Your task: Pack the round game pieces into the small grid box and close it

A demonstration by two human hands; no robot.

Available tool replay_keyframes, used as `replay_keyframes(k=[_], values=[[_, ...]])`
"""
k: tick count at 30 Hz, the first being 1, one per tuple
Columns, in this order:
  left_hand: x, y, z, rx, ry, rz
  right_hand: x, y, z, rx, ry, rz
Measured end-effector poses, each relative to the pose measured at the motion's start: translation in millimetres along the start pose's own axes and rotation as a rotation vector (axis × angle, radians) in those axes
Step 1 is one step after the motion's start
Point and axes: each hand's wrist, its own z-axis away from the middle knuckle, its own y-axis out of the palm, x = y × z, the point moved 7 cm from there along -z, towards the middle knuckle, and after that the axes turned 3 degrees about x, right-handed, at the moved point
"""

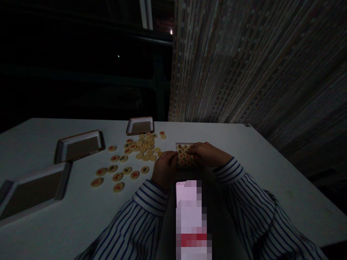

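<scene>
Dimly lit, the white table spreads across most of the lower view, its far edge running against near-black space on the left and a hanging string curtain on the right. Deep in the dark, a pale upright strip stands near the top, with one small light below and to its right and a fainter speck farther left. A small dark patch marks the tabletop's far right corner. Along the left side sit three shallow trays with pale walls and brown floors, the nearest cut off by the view's edge. Round wooden pieces with red or black characters lie scattered between them and the person, heaped more thickly toward the farthest tray. Right of these, a small box holds similar pieces set in rows. The left hand has its fingers curled at the box's left edge; the right hand bends its fingers down over the right-hand pieces. Whether either grips anything, I cannot tell. Between the striped sleeves glows a bright, partly pixelated screen.
</scene>
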Motion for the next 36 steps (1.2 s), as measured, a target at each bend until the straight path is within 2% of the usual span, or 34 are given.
replay_keyframes(k=[18, 32, 36], values=[[0, -0.6, 0, -0.002, -0.005, 0.008, 7, 9, -10, -0.052, -0.050, 0.065], [-1, -0.7, 0, -0.008, 0.009, 0.014, 10, 10, -9, -0.045, -0.049, 0.038], [0, -0.3, 0, -0.001, 0.003, 0.009, 5, 3, -6, -0.077, -0.023, 0.003]])
